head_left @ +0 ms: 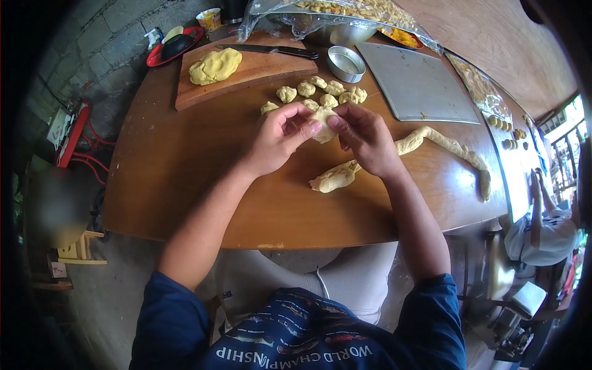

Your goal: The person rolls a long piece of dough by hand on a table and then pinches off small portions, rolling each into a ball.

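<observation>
Between my left hand [280, 139] and my right hand [367, 139] is a small flattened dough piece [322, 126], pinched by the thumbs and fingers of both. Just beyond it lie several dough balls [306, 89] on the brown table. A long dough rope [453, 147] stretches from beneath my right hand toward the right, bending down at its far end. Its thicker near end [334, 179] rests below my hands. At the upper left, a larger dough lump [216, 66] sits on a wooden board [185, 86].
A knife [271, 49] lies on the board. Beyond the dough balls stand a round metal tin [346, 63] and a flat metal tray [419, 83]. A plastic-covered tray [370, 12] is at the back. Another person [546, 231] is at the far right.
</observation>
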{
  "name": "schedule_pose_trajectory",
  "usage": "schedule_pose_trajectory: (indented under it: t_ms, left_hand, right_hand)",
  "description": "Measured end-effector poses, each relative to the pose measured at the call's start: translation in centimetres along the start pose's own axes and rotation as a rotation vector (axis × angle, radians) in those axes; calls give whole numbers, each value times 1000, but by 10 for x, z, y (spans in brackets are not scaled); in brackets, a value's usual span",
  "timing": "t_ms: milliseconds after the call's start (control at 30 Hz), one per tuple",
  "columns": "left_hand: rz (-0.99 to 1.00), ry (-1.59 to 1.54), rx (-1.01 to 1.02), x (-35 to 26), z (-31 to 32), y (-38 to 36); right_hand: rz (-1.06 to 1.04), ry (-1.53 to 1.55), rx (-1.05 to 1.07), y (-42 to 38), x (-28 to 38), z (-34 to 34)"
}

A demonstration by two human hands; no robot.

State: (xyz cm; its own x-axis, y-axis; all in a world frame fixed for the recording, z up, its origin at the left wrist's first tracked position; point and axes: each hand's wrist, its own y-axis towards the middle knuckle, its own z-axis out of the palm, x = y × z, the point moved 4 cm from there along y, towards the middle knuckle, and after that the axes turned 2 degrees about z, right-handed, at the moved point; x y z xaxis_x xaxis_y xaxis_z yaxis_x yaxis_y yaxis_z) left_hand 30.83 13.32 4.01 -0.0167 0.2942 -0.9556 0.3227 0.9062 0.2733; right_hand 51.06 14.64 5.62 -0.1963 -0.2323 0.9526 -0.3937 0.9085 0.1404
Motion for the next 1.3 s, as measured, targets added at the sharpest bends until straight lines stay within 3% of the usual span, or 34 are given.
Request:
schedule_pose_trajectory:
  t_ms: [133,200,367,467,567,667,733,833,967,1033,1133,1300]
  left_hand:
    - [0,112,-18,-11,0,-2]
    - [13,131,-17,-8,0,-3]
    - [-7,186,47,-5,-2,-2]
    - [-25,-21,17,-1,6,-3]
    - [28,-168,-53,-1,9,-6]
    - [6,-112,25,-5,10,-3]
    - [15,42,85,3,5,-2]
    - [-32,89,123,10,5,-4]
    - [-53,83,102,6,7,-2]
    - [70,-29,-47,3,8,-2]
    - [83,118,-2,5,2,-1]
    - [88,138,-47,-3,-3,-1]
  right_hand:
    - [42,45,37,3,-6,1]
    - [-122,-199,-6,3,-7,5]
    - [-27,-212,43,1,-1,2]
    - [-22,-167,7,1,-4,3]
    - [-147,-43,-48,1,-2,5]
    - [-125,25,-91,1,6,5]
    - [-26,-36,-35,1,3,0]
    - [-61,-143,-47,2,-1,-2]
    - [-34,-103,-60,3,-2,0]
    - [-130,-180,-57,3,-1,1]
    - [29,-95,16,0,-3,4]
    - [-38,-3,27,-2,5,5]
